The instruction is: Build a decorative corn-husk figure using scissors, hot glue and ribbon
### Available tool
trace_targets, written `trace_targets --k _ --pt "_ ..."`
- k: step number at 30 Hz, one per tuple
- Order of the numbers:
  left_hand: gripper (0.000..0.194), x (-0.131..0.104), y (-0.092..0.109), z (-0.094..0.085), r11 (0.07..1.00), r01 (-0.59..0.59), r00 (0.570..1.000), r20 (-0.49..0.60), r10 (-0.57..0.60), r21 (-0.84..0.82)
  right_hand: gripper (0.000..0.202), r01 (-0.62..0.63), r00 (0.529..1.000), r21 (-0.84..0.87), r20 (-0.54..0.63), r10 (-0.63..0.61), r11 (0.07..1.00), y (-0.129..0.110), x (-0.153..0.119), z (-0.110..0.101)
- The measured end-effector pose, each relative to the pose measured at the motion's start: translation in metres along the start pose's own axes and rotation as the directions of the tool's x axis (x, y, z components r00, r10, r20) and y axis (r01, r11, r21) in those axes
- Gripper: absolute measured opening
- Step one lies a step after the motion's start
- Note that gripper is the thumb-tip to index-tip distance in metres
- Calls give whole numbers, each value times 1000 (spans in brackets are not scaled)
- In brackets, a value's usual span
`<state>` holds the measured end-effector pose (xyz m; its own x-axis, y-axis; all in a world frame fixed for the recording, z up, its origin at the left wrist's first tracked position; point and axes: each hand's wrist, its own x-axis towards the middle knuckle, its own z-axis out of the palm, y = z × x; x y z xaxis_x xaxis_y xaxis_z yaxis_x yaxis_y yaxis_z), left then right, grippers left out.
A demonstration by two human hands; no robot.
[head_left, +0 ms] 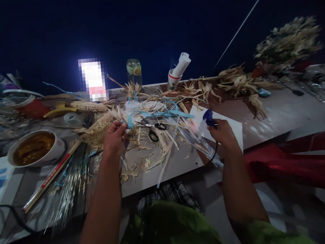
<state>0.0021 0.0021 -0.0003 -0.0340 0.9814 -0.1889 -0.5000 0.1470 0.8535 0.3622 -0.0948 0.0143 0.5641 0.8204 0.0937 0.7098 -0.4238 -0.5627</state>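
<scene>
My left hand (114, 135) is closed in a pinch at the end of a light blue ribbon (156, 114). That strip stretches across the table towards the right. In my right hand (223, 132) is a dark blue glue gun (208, 117) with a black cord below it, held over a white sheet (232, 125). Black-handled scissors (153, 130) lie open between my hands among dry corn husk scraps (151, 159). Clear glue sticks (206, 148) lie in a bundle beneath my right hand.
A bowl of brown liquid (34, 148), thin wires (68, 191) and corn cobs (90, 106) are on the left. Behind stand a lit screen (93, 78), a bottle (134, 73) and a cup (173, 80). Red cloth (293, 160) hangs at right, below a dried bouquet (289, 42).
</scene>
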Motion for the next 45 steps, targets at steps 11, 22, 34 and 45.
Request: trace_targets --k 11,22,34,45 --pt "26 -3 3 3 996 19 1000 -7 -19 91 24 -232 890 852 381 -252 469 -91 -51 8" --pt "28 -3 3 0 982 30 999 -19 -27 187 37 48 714 567 556 -426 822 -132 -77 76" --pt "25 -3 2 0 971 27 999 -26 -21 238 38 291 737 429 469 -487 855 -123 -82 89" --pt "26 -5 1 0 964 33 999 -6 -33 262 34 367 739 372 440 -511 852 -131 -85 87"
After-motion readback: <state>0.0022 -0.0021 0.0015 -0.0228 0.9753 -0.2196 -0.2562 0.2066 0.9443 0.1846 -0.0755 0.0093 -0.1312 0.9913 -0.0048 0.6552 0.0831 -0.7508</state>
